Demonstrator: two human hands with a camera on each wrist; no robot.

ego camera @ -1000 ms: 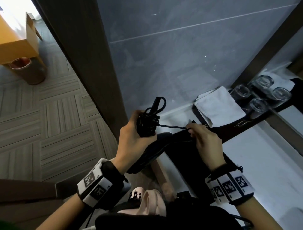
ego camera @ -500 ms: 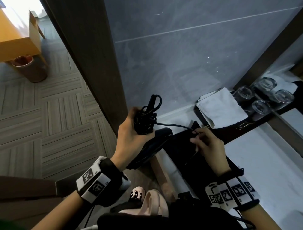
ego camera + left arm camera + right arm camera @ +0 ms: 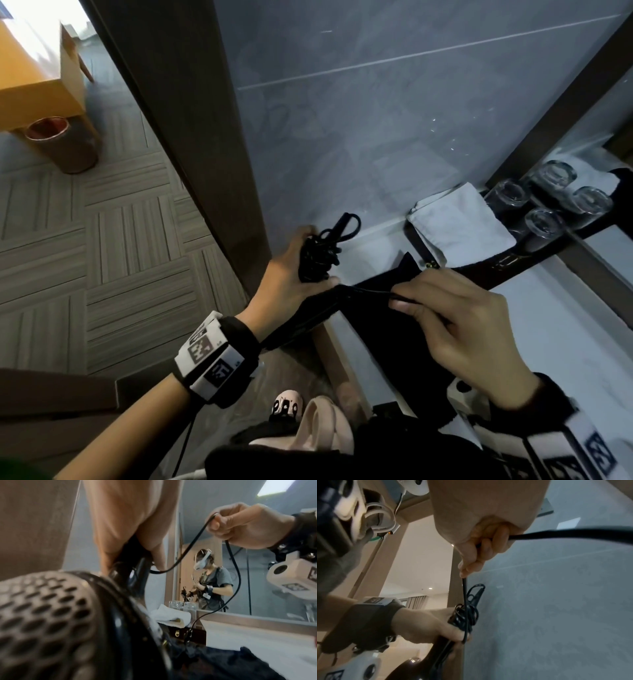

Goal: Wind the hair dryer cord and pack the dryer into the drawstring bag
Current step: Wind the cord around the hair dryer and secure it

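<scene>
Both of your hands are busy. Your right hand (image 3: pixel 459 329) pinches the loose cord (image 3: pixel 188 545) between thumb and curled fingers, above the black drawstring bag (image 3: pixel 387 329) lying at the counter's (image 3: pixel 565 342) near-left edge. Your left hand (image 3: pixel 291 274) grips the hair dryer (image 3: pixel 436 660) handle, wound cord bunched in its fist. Farther back sit a folded white towel (image 3: pixel 459 219) and four glasses (image 3: pixel 544 222).

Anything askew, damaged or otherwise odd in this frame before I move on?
Nothing looks damaged or spilled. The one untidy thing is the cord wound on the hair dryer handle in the left hand: an irregular tangle with one loop sticking out on top. The right hand pinches the remaining slack.
</scene>
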